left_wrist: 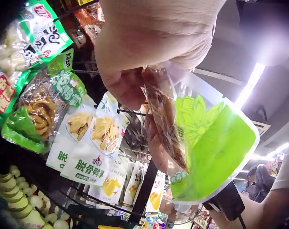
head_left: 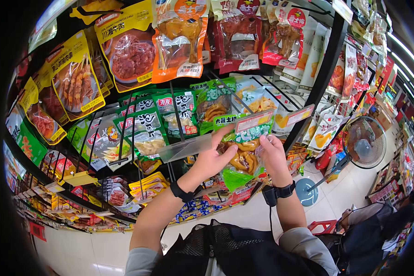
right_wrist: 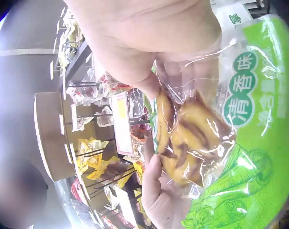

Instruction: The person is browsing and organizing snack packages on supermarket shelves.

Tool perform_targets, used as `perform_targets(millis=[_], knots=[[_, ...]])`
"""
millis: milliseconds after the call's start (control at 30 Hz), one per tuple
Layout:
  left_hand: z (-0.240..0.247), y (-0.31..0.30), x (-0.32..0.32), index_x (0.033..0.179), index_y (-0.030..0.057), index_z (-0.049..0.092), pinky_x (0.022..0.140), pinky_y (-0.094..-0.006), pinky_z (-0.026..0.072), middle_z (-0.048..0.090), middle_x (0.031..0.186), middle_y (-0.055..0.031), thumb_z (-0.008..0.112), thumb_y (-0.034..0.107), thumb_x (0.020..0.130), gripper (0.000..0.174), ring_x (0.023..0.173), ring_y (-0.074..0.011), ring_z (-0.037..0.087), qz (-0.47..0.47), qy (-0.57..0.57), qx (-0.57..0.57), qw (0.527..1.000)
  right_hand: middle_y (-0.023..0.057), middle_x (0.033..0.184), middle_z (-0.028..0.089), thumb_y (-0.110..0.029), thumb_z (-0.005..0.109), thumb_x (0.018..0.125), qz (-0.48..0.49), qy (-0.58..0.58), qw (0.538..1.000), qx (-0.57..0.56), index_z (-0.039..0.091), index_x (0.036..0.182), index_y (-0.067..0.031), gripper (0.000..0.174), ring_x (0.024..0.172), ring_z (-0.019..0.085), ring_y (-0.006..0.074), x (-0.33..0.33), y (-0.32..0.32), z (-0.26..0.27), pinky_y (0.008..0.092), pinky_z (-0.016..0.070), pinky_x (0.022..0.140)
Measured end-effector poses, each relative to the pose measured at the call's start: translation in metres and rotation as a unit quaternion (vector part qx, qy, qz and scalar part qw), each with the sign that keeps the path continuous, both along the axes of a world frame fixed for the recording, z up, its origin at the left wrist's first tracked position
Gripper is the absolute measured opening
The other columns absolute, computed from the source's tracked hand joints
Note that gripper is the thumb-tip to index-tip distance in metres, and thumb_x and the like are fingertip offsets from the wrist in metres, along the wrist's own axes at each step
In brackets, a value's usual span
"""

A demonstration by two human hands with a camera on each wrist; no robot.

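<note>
Both hands hold one green and clear snack bag (head_left: 244,158) with brown pieces inside, in front of the hanging rack. The left hand (head_left: 214,158) grips its left side, thumb on the front; the right hand (head_left: 273,154) pinches its right edge near the top. In the left wrist view the bag (left_wrist: 211,143) is seen from its lower end, below the left hand (left_wrist: 154,43). The right wrist view shows the bag (right_wrist: 197,138) close up, with the right hand (right_wrist: 149,33) at its upper side. A similar bag (head_left: 214,106) hangs behind.
Yellow packs (head_left: 126,50) and orange packs (head_left: 179,41) hang above, green-white packs (head_left: 145,133) to the left. Price tag holders (head_left: 186,148) on hooks jut out beside the hands. A standing fan (head_left: 364,142) and a person in dark clothing (head_left: 363,234) are at the right.
</note>
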State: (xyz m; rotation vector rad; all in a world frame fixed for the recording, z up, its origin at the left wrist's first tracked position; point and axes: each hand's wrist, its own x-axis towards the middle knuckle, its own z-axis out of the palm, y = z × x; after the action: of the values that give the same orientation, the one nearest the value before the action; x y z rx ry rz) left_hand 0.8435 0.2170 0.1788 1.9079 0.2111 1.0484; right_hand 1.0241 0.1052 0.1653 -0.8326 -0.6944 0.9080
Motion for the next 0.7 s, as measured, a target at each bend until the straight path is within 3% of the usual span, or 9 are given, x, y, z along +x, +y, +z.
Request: perform_targets(millis=[167,200,300,333,400,533,600,700], knots=[[0.004,0.020,0.010,0.138,0.0077,0.049,0.102,-0.0336,0.0428,0.058,0.131,-0.0164,0.064,0.009,0.089,0.051,0.121,-0.0220,0.055,0.009,0.007,-0.077,0.997,0.0017,0.101,0.066,-0.017,0.057,0.099,0.023,-0.006,1.000,-0.013,0.060,0.112,-0.0032,0.019,0.081,0.059,0.0087,0.027,0.036,-0.022,0.0252,0.0458,0.071],[0.002,0.029,0.013,0.137,0.0096,0.051,0.092,-0.0298,0.0479,0.063,0.119,-0.0125,0.064,0.009,0.089,0.049,0.108,-0.0170,0.060,0.052,0.015,-0.046,0.997,0.0016,0.100,0.066,-0.018,0.058,0.099,0.021,-0.010,1.000,-0.018,0.060,0.112,-0.0033,0.020,0.080,0.058,0.0085,0.027,0.047,-0.019,0.0249,0.0452,0.070],[0.006,0.056,0.016,0.139,0.0101,0.047,0.072,-0.0231,0.0504,0.063,0.107,-0.0083,0.062,0.002,0.092,0.050,0.088,-0.0088,0.061,0.014,0.032,-0.145,0.989,0.0035,0.100,0.065,-0.017,0.059,0.097,-0.004,-0.021,0.999,-0.034,0.059,0.111,-0.0045,0.019,0.085,0.061,0.0122,0.028,0.076,-0.014,0.0275,0.0479,0.073],[0.000,0.068,0.021,0.135,0.0089,0.050,0.072,-0.0238,0.0501,0.064,0.095,-0.0059,0.063,0.002,0.091,0.047,0.086,-0.0099,0.061,0.029,0.013,-0.165,0.986,0.0047,0.100,0.065,-0.016,0.059,0.097,-0.023,-0.015,0.999,-0.042,0.059,0.111,-0.0046,0.018,0.089,0.063,0.0145,0.024,0.084,-0.009,0.0296,0.0501,0.075],[-0.012,0.093,0.029,0.134,0.0082,0.051,0.073,-0.0249,0.0504,0.064,0.094,-0.0062,0.063,0.001,0.091,0.045,0.085,-0.0110,0.061,0.064,-0.016,-0.112,0.992,0.0068,0.097,0.065,-0.016,0.062,0.096,-0.040,-0.053,0.996,-0.059,0.057,0.113,-0.0063,0.021,0.087,0.065,0.0174,0.029,0.112,-0.017,0.0335,0.0536,0.074],[-0.043,0.139,0.045,0.131,0.0069,0.054,0.074,-0.0259,0.0505,0.063,0.093,-0.0069,0.062,0.001,0.091,0.041,0.085,-0.0125,0.062,0.106,-0.061,-0.056,0.991,0.0063,0.094,0.064,-0.023,0.067,0.094,-0.017,-0.073,0.997,0.032,0.057,0.114,-0.0047,0.029,0.082,0.065,0.0178,0.064,0.176,-0.060,0.0326,0.0543,0.073],[-0.038,0.138,0.044,0.131,0.0061,0.054,0.072,-0.0255,0.0496,0.063,0.091,-0.0060,0.061,0.000,0.090,0.042,0.082,-0.0111,0.060,0.150,-0.044,-0.022,0.988,0.0056,0.092,0.064,-0.029,0.070,0.093,-0.044,-0.045,0.995,0.074,0.058,0.115,-0.0036,0.036,0.081,0.065,0.0182,0.068,0.195,-0.075,0.0317,0.0545,0.073],[-0.029,0.133,0.043,0.130,0.0076,0.056,0.068,-0.0268,0.0480,0.062,0.087,-0.0047,0.059,-0.002,0.087,0.044,0.076,-0.0116,0.057,0.201,-0.037,0.009,0.979,0.0069,0.095,0.065,-0.038,0.072,0.090,-0.036,-0.096,0.994,0.041,0.058,0.118,-0.0030,0.047,0.084,0.066,0.0196,0.079,0.205,-0.076,0.0318,0.0545,0.075]])
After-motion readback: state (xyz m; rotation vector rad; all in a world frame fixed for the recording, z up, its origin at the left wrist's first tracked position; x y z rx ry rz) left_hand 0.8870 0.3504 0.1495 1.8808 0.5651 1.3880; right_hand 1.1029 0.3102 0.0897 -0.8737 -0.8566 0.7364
